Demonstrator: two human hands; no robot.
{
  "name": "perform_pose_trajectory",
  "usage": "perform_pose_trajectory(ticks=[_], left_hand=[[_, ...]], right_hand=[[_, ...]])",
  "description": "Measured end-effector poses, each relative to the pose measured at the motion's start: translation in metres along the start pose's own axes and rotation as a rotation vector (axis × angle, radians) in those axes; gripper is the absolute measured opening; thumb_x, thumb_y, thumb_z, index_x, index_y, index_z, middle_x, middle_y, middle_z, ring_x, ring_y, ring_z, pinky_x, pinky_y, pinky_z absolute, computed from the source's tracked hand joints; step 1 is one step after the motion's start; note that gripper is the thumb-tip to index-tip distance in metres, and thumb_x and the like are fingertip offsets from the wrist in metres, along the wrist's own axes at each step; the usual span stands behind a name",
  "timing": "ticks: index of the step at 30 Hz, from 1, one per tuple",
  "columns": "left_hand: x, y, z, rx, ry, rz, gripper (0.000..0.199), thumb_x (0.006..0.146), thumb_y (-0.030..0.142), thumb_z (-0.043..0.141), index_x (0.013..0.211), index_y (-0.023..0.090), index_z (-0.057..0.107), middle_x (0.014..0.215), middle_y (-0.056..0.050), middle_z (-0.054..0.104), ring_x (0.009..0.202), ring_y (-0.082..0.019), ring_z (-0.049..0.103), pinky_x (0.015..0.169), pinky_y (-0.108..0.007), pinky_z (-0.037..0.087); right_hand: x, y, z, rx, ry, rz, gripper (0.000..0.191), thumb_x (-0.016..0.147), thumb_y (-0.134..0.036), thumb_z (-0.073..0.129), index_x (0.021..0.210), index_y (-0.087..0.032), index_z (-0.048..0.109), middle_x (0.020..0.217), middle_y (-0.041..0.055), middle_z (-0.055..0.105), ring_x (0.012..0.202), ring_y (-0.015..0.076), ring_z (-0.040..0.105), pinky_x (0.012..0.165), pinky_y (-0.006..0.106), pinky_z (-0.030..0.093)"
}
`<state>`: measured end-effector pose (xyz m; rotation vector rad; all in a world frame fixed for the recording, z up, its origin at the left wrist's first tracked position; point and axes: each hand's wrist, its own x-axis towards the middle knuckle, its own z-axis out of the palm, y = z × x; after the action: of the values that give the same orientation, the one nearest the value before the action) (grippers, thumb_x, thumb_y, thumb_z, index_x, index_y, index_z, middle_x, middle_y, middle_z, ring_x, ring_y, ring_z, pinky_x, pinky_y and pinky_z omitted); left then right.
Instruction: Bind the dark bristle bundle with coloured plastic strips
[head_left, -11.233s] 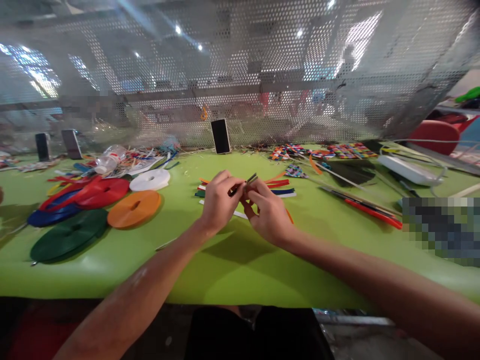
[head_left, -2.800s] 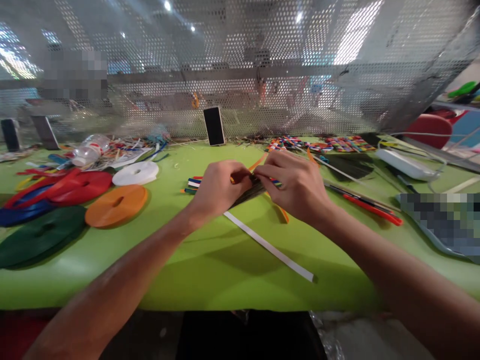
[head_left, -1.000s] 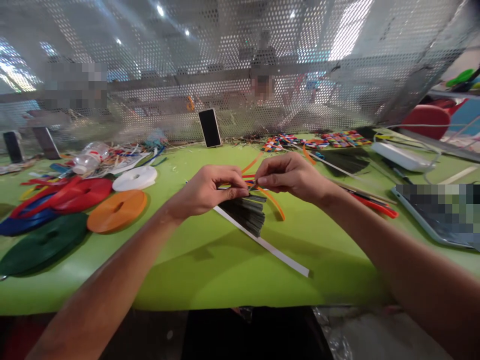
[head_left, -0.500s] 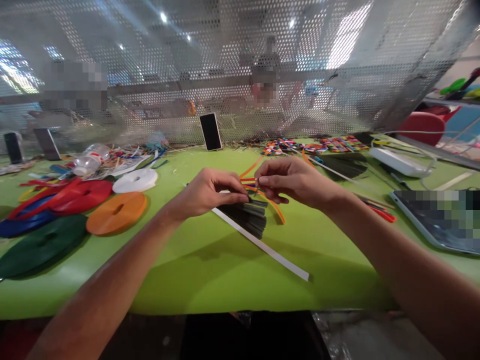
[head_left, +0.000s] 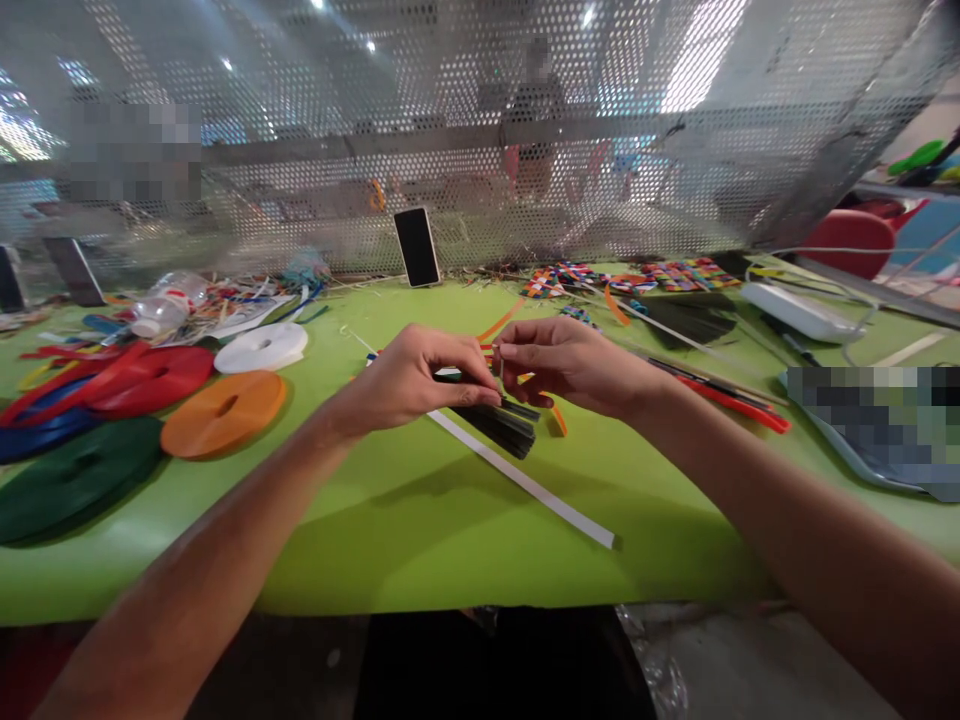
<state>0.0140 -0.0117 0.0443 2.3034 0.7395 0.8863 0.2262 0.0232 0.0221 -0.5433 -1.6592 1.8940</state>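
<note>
A bundle of thin black strips (head_left: 504, 432) fans out from under the fingers of my left hand (head_left: 427, 380), which is pinched around it. Close beside it on the right, my right hand (head_left: 562, 368) has thumb and forefinger pressed together at the upper end of the bundle; what lies between them is too small to make out. A white strip (head_left: 536, 487) runs diagonally across the green table (head_left: 450, 560) below the hands. Behind the fingers are an orange strip (head_left: 556, 418) and bits of red and blue strip, partly hidden.
Rolls of white (head_left: 262, 347), orange (head_left: 223, 415), red and green ribbon (head_left: 82, 480) lie left. A phone (head_left: 418, 247) leans against the perforated metal screen. Woven colourful pieces (head_left: 688, 275), black sheets, a white device (head_left: 799, 312) and a tablet (head_left: 870, 430) lie right.
My right hand has shifted slightly left, closer to my left hand. The black strips are bunched more narrowly. The camera view has tilted a little, so the table items appear higher.
</note>
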Motion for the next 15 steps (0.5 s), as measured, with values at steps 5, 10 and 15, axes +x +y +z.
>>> perform_pose_trajectory(ticks=[5,10,15], left_hand=[[-0.001,-0.008,-0.004,0.057,0.058,-0.022,0.01,0.078,0.026,0.076,0.077,0.016,0.074,0.075,-0.004,0.072,0.067,-0.012,0.062,0.064,-0.023,0.049],[-0.002,-0.009,-0.006,0.058,0.06,-0.08,0.014,0.077,0.029,0.077,0.081,0.016,0.075,0.078,-0.005,0.074,0.068,-0.013,0.065,0.064,-0.023,0.05],[-0.003,-0.014,-0.005,0.0,0.096,-0.18,0.017,0.074,0.031,0.079,0.081,0.016,0.076,0.075,-0.004,0.074,0.065,-0.012,0.065,0.062,-0.022,0.051]], right_hand=[[0.001,-0.001,0.004,0.099,0.082,0.001,0.021,0.08,-0.031,0.073,0.084,-0.015,0.06,0.073,0.0008,0.065,0.051,0.0066,0.054,0.041,0.017,0.038],[0.005,0.002,-0.001,0.085,0.142,-0.003,0.021,0.078,-0.03,0.074,0.082,-0.015,0.061,0.07,0.0005,0.065,0.05,0.0066,0.053,0.039,0.017,0.037],[0.007,0.005,-0.002,0.116,0.169,-0.018,0.019,0.079,-0.028,0.073,0.08,-0.014,0.061,0.076,0.0022,0.067,0.05,0.0059,0.052,0.04,0.018,0.038]])
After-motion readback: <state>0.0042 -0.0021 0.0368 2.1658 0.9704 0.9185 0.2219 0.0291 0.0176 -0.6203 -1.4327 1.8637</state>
